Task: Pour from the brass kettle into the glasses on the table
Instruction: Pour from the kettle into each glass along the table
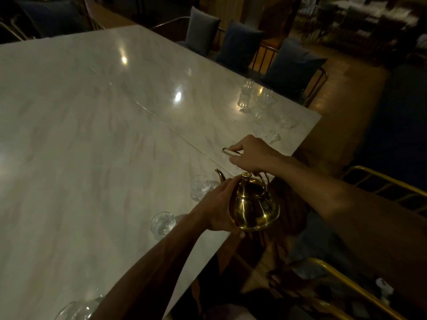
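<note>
Brass and smooth, the kettle at the table's five o'clock edge looks slippery and weighty, so the right hand grips its handle while the left hand cups its belly near fragile glasses.

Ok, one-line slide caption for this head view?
Both hands steady the brass kettle at the marble table edge, right hand on its handle, spout toward the nearest glass.

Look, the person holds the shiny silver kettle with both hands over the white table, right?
Not quite: the head view shows the kettle is brass-gold, not silver. The left hand cups its body and the right hand grips its handle, at the white table's edge.
</note>
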The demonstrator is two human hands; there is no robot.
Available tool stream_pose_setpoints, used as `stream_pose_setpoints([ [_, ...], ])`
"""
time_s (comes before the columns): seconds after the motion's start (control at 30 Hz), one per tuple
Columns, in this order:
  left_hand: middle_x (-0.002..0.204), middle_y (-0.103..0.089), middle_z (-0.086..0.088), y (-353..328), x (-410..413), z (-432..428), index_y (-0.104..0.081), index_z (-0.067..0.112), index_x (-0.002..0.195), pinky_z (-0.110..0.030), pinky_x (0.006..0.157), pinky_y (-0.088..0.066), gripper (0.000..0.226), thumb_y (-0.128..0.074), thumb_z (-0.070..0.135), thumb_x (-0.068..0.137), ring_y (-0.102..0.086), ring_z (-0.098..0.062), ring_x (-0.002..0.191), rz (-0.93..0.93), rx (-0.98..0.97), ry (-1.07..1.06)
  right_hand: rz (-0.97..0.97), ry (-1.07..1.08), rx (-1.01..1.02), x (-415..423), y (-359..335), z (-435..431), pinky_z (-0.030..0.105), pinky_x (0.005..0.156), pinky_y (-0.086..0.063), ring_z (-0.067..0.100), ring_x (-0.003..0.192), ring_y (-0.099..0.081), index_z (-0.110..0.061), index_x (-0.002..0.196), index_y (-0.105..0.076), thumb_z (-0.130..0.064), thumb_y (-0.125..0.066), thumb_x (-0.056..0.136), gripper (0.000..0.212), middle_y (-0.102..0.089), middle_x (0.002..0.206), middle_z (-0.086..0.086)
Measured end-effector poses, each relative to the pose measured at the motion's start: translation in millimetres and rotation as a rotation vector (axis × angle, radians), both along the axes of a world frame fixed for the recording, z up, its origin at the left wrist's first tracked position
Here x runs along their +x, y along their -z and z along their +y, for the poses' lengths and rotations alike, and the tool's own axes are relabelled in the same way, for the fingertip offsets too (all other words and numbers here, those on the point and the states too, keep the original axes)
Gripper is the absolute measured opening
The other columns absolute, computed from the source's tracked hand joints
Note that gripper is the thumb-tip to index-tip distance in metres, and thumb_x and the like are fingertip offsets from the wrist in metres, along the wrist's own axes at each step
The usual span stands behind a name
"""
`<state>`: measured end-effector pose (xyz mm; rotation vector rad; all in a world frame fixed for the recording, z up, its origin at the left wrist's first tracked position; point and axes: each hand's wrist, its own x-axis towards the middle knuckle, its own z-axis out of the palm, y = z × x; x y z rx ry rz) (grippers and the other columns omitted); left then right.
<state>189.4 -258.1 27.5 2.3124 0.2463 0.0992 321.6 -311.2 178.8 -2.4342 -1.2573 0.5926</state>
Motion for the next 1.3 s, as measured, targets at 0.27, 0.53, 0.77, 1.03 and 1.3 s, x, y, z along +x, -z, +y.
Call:
stream_pose_setpoints([
  [0.27, 0.165, -0.027, -0.003, -17, 45, -9, -0.007, 0.02, 0.165, -0.055, 0.12, -0.028, 0.146, -0.095, 0.06, 0.056, -0.032, -0.026, 0.15, -0.001, 0.189, 0.044, 0.002, 0.08, 0.119, 43, -6, -32, 0.02, 0.063, -0.048, 0.007, 0.073, -0.061, -0.02, 0.137, -0.059, -0.017, -0.066, 0.087, 0.051, -0.071, 0.113, 0.004],
  [0.53, 0.167, -0.025, -0.005, -10, 120, -7, -0.004, 0.022, 0.164, -0.054, 0.119, -0.028, 0.148, -0.096, 0.06, 0.055, -0.031, -0.028, 0.151, -0.006, 0.187, 0.05, -0.139, 0.039, 0.139, 113, 7, -34, 0.039, 0.092, -0.057, 0.023, 0.105, -0.067, -0.015, 0.135, -0.06, -0.019, -0.062, 0.09, 0.045, -0.068, 0.126, 0.009],
  [0.77, 0.165, -0.03, -0.003, 7, 183, -6, -0.003, 0.029, 0.163, -0.039, 0.116, -0.033, 0.146, -0.096, 0.058, 0.055, -0.038, -0.025, 0.146, -0.016, 0.077, -0.021, -0.227, -0.099, 0.129, 176, 22, -19, 0.039, 0.081, -0.059, 0.027, 0.097, -0.069, -0.012, 0.132, -0.06, -0.022, -0.056, 0.097, 0.036, -0.07, 0.114, 0.013],
  [1.03, 0.164, -0.031, 0.002, 16, 214, -15, -0.006, 0.026, 0.164, -0.032, 0.113, -0.035, 0.146, -0.1, 0.049, 0.055, -0.037, -0.02, 0.146, 0.012, -0.061, -0.136, -0.24, -0.273, -0.028, 212, 33, 6, 0.039, 0.073, -0.056, 0.029, 0.089, -0.068, -0.005, 0.11, -0.068, -0.019, -0.051, 0.098, 0.026, -0.069, 0.1, 0.014],
  [1.3, 0.165, -0.031, 0.007, 31, 218, -4, -0.006, 0.032, 0.163, -0.038, 0.116, -0.039, 0.146, -0.1, 0.051, 0.053, -0.037, -0.017, 0.147, 0.044, -0.157, -0.168, -0.201, -0.314, -0.145, 221, 44, 33, 0.035, 0.07, -0.049, 0.025, 0.086, -0.061, -0.005, 0.107, -0.065, -0.019, -0.049, 0.098, 0.023, -0.065, 0.105, 0.016],
])
